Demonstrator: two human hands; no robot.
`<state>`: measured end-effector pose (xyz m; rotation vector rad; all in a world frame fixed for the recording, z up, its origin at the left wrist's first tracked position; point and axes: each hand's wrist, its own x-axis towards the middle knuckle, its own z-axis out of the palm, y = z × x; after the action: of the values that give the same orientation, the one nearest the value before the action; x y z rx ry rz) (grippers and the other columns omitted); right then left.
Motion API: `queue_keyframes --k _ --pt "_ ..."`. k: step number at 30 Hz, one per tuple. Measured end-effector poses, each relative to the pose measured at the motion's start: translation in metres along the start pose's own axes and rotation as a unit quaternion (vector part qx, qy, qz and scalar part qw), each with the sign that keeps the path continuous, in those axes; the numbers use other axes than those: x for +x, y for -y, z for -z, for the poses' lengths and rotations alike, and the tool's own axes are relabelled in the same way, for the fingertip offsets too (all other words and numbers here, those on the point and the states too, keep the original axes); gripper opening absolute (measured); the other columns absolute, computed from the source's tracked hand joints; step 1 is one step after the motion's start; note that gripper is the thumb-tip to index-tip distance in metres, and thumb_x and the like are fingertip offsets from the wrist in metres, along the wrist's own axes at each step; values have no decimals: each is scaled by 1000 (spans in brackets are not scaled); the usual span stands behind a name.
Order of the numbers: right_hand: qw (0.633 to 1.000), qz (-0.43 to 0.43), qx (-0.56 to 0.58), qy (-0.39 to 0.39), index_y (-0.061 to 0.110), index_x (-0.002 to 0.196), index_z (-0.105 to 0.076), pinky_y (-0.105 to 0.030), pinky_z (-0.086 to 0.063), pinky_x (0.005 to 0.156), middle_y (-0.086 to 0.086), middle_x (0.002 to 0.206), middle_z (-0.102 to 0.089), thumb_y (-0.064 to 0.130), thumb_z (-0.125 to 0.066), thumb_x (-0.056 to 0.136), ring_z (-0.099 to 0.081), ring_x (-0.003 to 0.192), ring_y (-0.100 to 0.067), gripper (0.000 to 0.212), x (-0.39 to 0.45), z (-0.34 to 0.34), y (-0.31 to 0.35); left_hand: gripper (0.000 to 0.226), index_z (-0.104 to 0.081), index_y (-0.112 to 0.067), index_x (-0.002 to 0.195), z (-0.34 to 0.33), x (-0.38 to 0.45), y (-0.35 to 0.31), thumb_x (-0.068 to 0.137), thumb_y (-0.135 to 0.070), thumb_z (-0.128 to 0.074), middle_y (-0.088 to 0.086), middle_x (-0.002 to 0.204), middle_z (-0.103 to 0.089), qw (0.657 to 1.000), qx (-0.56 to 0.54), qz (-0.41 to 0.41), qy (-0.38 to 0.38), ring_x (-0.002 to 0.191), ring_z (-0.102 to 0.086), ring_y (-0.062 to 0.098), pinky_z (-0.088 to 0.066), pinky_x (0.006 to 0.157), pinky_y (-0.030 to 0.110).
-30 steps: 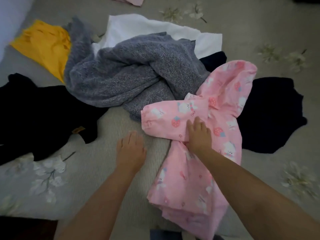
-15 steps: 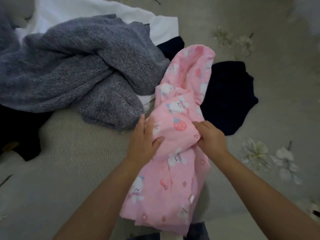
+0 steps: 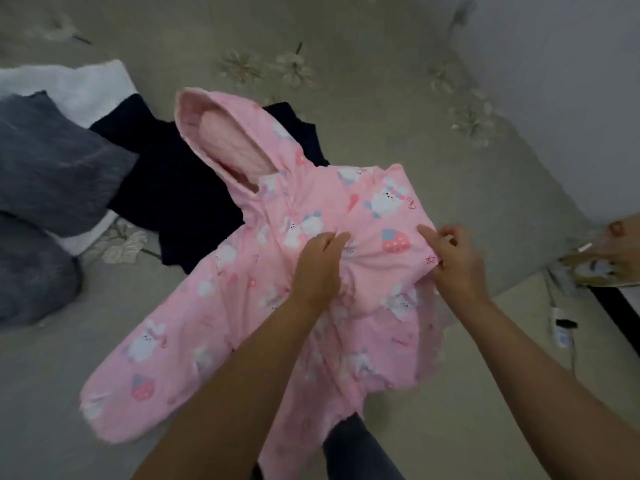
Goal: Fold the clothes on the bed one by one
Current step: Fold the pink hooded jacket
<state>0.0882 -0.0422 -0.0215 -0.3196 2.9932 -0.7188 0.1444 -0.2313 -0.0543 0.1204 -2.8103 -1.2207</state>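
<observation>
A pink hooded jacket [image 3: 242, 271] printed with white bunnies and strawberries is held up over the bed, hood towards the far side and one sleeve hanging to the lower left. My left hand [image 3: 317, 268] grips a bunch of its fabric near the middle. My right hand [image 3: 453, 261] pinches the jacket's right edge by a strawberry print. A grey knitted sweater [image 3: 45, 188], a white garment [image 3: 76, 84] and a dark navy garment [image 3: 173, 181] lie on the bed to the left and behind the jacket.
The bed [image 3: 363, 64] has a beige cover with a flower print. Its right edge runs diagonally, with a white wall [image 3: 571, 81] beyond it. Small items and a cable [image 3: 561, 323] lie on the floor at the right. My leg in dark trousers [image 3: 356, 448] shows below the jacket.
Both hands have lifted the pink jacket off the pile and spread it out, so the hood and a sleeve now show. The view has swung to the right.
</observation>
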Motion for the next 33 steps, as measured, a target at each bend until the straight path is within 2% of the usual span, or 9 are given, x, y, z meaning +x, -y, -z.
queue_keyframes --k 3,7,11,14,16,19,26,29,33 --pt "1000 -26 -8 3 6 118 -61 -22 -24 64 -19 103 -55 -4 -59 82 -54 86 -28 37 0 22 -55 44 -57 10 116 -41 11 -33 73 17 -49 31 105 -59 999 -24 17 23 99 -57 41 -43 88 40" --pt "979 -128 -74 141 7 135 -41 -25 -34 83 -22 131 -41 1 -46 88 -45 114 -32 47 4 20 -98 46 -41 -3 135 -67 4 -34 89 -2 -46 16 135 -45 990 44 20 129 124 -42 28 -30 102 30" --pt "957 -42 -171 231 14 140 -33 -38 -36 101 -14 143 -30 8 -44 88 -34 128 -30 53 -4 0 -83 41 -43 -10 135 -70 -15 -6 94 -13 -43 7 138 -44 968 141 75 193 125 -40 22 -31 102 29" --pt "939 45 -232 251 11 139 -30 -41 -22 109 -11 148 -21 10 -45 89 -19 137 -27 53 -8 -30 -57 39 -46 -11 132 -62 -29 13 94 -16 -43 7 136 -47 954 209 118 179 122 -44 24 -36 100 33" --pt "910 110 -295 271 7 138 -32 -46 -14 112 -16 149 -18 17 -42 93 -12 140 -30 48 -9 -51 -41 37 -47 -10 131 -53 -38 26 94 -17 -42 8 133 -50 941 237 157 181 119 -47 24 -40 96 34" --pt "871 157 -359 296 4 138 -35 -50 -10 112 -19 148 -20 16 -38 96 -10 140 -35 44 -9 -76 -21 38 -47 -11 131 -40 -52 48 94 -18 -42 8 134 -49 926 264 181 198 120 -46 25 -41 95 34" --pt "864 132 -372 313 4 134 -39 -51 -12 112 -18 142 -31 13 -33 94 -20 136 -35 42 7 -105 -3 45 -39 -7 136 -32 -65 80 93 -18 -45 13 143 -39 919 264 221 190 129 -36 30 -34 102 39" --pt "847 119 -401 329 8 134 -40 -53 -11 111 -16 141 -33 23 -36 94 -21 135 -35 43 16 -111 -13 44 -44 -4 133 -45 -57 79 91 -16 -49 16 138 -44 926 252 202 197 126 -40 31 -38 99 41" --pt "847 129 -377 351 10 130 -46 -54 -6 112 -13 135 -42 31 -35 94 -30 129 -31 43 37 -117 -25 43 -43 -6 132 -66 -35 69 90 -19 -48 15 140 -40 924 256 194 208 129 -35 29 -38 97 42"
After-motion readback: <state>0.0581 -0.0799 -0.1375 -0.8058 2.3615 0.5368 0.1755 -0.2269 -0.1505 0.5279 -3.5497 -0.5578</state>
